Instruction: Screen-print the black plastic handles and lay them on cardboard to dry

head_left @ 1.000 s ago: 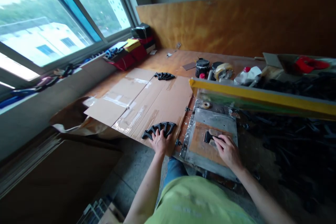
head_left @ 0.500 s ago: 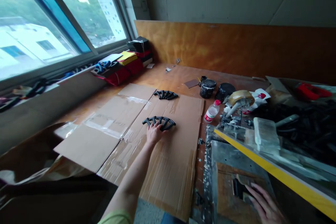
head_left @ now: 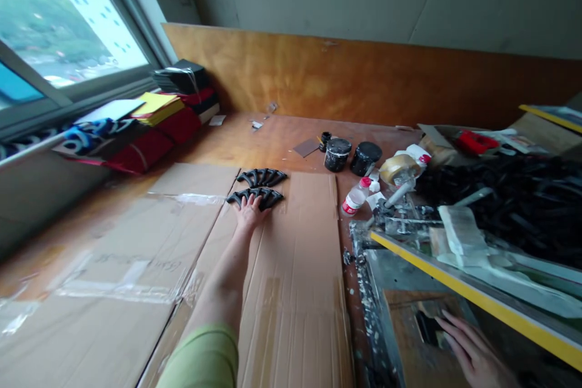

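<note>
- Well, big picture first: a long plywood bench top runs beneath a window, and a plywood board stands along the far wall.
- Taped, flattened cardboard sheets cover the left and near part of the bench.
- Over on the right sits a big heap of black parts, with a yellow-edged bar slanting across a metal-framed jig at the near right.
- Far along the windowsill, a stack of red and black folders lies with yellow sheets on top.
- Toward the far right of the bench stand two black jars, a plastic bottle with a red cap and a roll of packing tape.
- Now the left hand: it's out on the cardboard, fingers curled over the near edge of a black arched piece, grasping it.
- Just beyond, touching that piece, lies a second black arched piece.
- And the right hand is down on the jig's brown pad, fingers stretched out and released, just beside a small dark piece.
</note>
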{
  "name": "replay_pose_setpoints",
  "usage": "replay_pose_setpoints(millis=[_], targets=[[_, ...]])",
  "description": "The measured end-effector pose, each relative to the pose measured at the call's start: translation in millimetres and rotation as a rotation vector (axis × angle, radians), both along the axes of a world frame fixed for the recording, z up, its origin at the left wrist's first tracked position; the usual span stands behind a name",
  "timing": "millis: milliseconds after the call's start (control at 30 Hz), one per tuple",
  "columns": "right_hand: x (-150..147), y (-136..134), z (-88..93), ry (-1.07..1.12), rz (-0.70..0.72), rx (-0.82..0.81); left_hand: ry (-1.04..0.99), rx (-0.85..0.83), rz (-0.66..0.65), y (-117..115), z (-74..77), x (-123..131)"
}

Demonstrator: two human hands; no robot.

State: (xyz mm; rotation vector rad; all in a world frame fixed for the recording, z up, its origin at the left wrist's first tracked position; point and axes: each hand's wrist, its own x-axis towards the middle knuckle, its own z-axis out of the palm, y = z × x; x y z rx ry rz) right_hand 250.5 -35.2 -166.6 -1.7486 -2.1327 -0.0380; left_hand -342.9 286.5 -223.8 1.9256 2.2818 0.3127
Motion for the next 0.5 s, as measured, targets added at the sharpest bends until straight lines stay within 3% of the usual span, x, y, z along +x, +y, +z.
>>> replay_pose_setpoints(millis=[167, 267, 333, 433, 500], targets=[[-18.6, 1.9, 4.4, -0.096, 0.065, 0.005, -0.181, 0.144, 0.048, -36.3, 8.7, 42.1], [-31.0, 5.7, 4.3, -0.117, 0.219, -0.112, -0.447, 0.250, -0.007, -65.5, 34.3, 94.2], [-32.9, 8.3, 0.9, -0.136, 0.329, -0.174, -0.726, 0.261, -0.051, -90.4, 64.9, 138.3], [-27.2, 12.4, -4.6, -0.169, 0.477, -0.202, -1.159, 0.188, -0.155, -136.4, 126.7, 208.4], [-22.5, 14.9, -5.9, -0.172, 0.558, -0.206, -1.286, 0.159, -0.233, -168.6, 168.8, 250.0]])
